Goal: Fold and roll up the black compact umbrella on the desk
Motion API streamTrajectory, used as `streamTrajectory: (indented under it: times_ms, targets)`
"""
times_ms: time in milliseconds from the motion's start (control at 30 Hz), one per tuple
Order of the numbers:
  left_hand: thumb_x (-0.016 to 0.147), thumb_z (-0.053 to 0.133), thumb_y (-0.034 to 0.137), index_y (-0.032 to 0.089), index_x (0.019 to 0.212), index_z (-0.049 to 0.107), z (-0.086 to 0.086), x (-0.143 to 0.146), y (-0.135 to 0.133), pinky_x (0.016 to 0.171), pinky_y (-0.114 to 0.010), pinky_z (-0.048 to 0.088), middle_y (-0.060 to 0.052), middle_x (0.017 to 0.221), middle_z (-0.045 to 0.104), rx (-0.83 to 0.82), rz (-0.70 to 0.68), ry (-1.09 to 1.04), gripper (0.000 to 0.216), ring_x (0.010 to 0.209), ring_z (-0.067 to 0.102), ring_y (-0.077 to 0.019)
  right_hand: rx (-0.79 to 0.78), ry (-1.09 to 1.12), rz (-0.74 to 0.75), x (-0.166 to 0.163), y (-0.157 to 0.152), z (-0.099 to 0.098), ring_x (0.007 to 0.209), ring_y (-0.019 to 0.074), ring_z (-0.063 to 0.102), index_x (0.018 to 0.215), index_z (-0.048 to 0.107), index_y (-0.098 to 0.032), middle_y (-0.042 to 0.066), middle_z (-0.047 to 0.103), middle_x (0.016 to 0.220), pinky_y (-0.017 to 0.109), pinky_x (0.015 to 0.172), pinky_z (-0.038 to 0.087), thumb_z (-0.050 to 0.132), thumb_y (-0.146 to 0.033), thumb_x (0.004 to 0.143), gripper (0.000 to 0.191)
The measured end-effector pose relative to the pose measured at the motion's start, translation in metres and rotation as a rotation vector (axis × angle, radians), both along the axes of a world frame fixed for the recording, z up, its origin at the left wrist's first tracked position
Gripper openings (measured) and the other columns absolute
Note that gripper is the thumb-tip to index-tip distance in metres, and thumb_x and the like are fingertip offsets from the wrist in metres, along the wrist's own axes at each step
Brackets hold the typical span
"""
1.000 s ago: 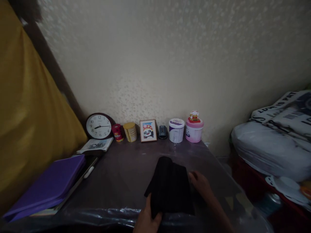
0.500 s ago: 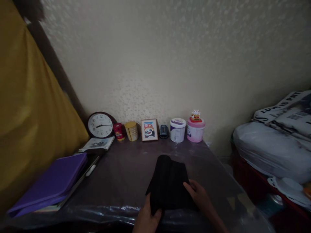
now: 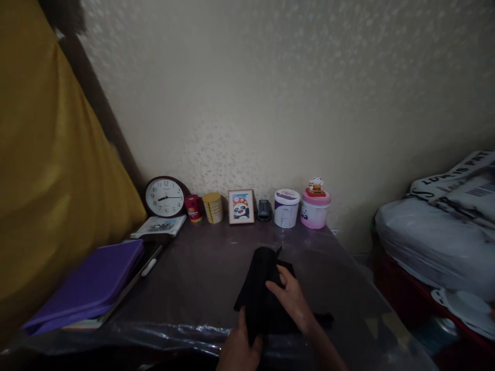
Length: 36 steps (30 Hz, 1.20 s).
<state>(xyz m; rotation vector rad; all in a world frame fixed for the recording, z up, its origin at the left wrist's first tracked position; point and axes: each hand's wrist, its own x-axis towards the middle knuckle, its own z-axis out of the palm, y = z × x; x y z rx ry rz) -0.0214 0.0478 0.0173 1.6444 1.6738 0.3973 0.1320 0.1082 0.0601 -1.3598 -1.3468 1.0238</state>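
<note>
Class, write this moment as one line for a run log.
left hand: grip on black cloth, near edge | right hand: flat on black cloth | surface: plastic-covered table

A dark table (image 3: 201,273) stands against the wall under a clear plastic sheet (image 3: 174,335). A framed panda picture (image 3: 241,206) leans at the back edge. Left of it come a gold tin (image 3: 213,207), a red tin (image 3: 193,208) and a round clock (image 3: 164,197). Right of it stand a small dark device (image 3: 264,210), a white tub (image 3: 286,208) and a pink tub (image 3: 315,212). Nearer and left of the picture lie a booklet (image 3: 159,225) and a purple folder (image 3: 88,281). Nearer and slightly right lies a folded black cloth (image 3: 263,288).
</note>
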Motion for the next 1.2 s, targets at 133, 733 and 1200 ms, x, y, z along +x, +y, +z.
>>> streamTrajectory:
  times_ms: [133,733,1200]
  targets:
    - [0.08,0.045,0.024,0.002,0.139,0.013,-0.001,0.001,0.0,0.093,-0.027,0.038,-0.019,0.125,0.053,-0.017,-0.012,0.024,0.07,0.116,0.05,-0.0217,-0.076,-0.094,-0.01,-0.027,0.019,-0.011,0.116,0.025,0.048,0.122,0.044,-0.014,0.015,0.052,0.125,0.036,0.093,0.041,0.057,-0.023,0.067,0.057]
    - [0.086,0.03,0.035,0.004,0.139,0.006,0.009,0.0,-0.013,0.081,-0.03,0.042,-0.018,0.108,0.063,0.024,0.003,0.101,0.065,0.101,0.06,-0.0247,-0.086,-0.773,0.219,-0.059,0.026,0.007,0.095,0.0229,0.061,0.113,0.054,-0.016,0.01,0.067,0.1,0.027,0.073,0.043,0.059,-0.027,0.067,0.047]
    - [0.077,0.044,0.021,0.01,0.141,0.005,0.003,-0.008,-0.002,0.083,-0.023,0.042,-0.011,0.11,0.064,0.001,-0.1,-0.131,0.076,0.1,0.06,-0.0198,0.188,-0.603,0.486,-0.046,0.01,0.013,0.08,0.0126,0.062,0.084,0.066,-0.024,-0.002,0.07,0.084,0.02,0.069,0.041,0.038,-0.028,0.088,0.028]
